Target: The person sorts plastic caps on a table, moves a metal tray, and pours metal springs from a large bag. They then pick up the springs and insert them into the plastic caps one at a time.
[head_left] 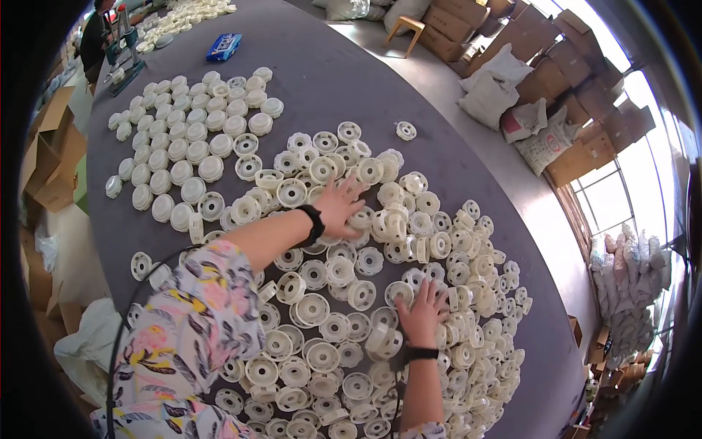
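Note:
Many round white plastic caps with scalloped rims lie heaped on a grey-covered table. My left hand rests on the middle of the heap, fingers spread, with a black band on its wrist. Lower and to the right, my right hand is laid over more of the caps, its fingers apart too. Neither hand visibly grips one. At the upper left, dome-side-up caps sit in loose rows. In the heap, most show their hollow side with a central hole; some stand on edge.
A blue packet lies toward the table's far end, near a green hand press with a person beside it. Cardboard boxes and white sacks stand along the right wall. A wooden stool is on the floor. Open cartons stand at left.

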`<state>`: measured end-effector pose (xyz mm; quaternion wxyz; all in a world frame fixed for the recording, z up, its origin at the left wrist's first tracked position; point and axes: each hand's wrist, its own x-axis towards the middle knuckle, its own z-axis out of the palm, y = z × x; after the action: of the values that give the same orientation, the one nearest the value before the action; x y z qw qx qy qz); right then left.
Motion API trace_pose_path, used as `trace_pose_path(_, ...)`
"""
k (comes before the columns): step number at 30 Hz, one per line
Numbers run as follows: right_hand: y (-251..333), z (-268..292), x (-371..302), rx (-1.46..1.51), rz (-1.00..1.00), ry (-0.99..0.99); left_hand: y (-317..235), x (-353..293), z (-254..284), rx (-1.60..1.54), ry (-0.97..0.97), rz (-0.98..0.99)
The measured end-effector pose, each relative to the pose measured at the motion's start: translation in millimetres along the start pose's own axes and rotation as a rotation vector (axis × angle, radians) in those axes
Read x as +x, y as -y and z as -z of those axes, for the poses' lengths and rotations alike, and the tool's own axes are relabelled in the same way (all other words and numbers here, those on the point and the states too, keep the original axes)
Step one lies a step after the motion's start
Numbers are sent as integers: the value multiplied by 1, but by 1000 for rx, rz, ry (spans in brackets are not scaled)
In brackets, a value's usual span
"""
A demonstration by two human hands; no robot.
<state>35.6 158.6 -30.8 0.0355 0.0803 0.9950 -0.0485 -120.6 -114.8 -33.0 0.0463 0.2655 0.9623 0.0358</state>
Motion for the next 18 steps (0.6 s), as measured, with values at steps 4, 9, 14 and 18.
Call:
trace_pose_path(4,6,5,-33,129,52,54,-31,-10,-15,-100,-146,-198)
trace_pose_path(9,-5,0,7,-77,-17,-92,-48,40,-11,-106,-294,-253)
trace_pose_path(14,-29,2,-3,-14,-86,85,-48,14,-12,-88,-15,-146)
trace_pose_path(18,-33,8,-35,99,-60,144,-47,-29,0,-402,72,-303)
